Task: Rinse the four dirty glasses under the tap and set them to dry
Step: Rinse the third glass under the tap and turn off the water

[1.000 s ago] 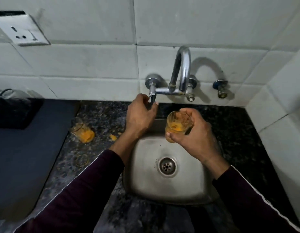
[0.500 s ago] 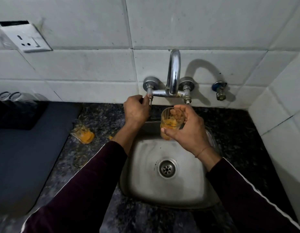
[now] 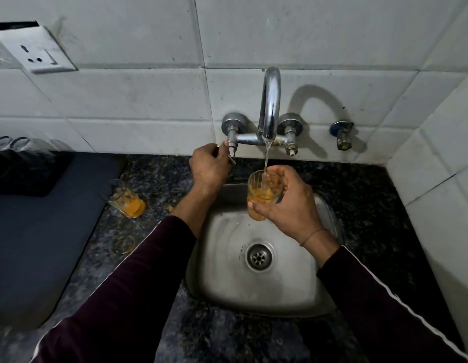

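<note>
My right hand [image 3: 290,205] holds a glass [image 3: 261,192] with orange residue upright under the chrome tap [image 3: 270,106], above the steel sink [image 3: 227,279]. A thin stream of water runs from the spout into the glass. My left hand [image 3: 208,169] is closed on the tap's left handle [image 3: 231,150]. Another dirty glass [image 3: 126,199] with orange residue stands on the dark granite counter [image 3: 358,205] left of the sink. Two clear glasses [image 3: 10,144] stand at the far left against the wall.
A dark mat [image 3: 38,244] covers the counter on the left, with a black block [image 3: 23,174] at its back. An orange ring stain [image 3: 124,243] and an orange scrap [image 3: 170,208] mark the counter. A wall socket [image 3: 41,55] and a small blue valve [image 3: 341,134] sit on the tiles.
Water has started to run from the spout into the glass. The spout has swung to face straight out. My right hand has shifted the glass under the stream.
</note>
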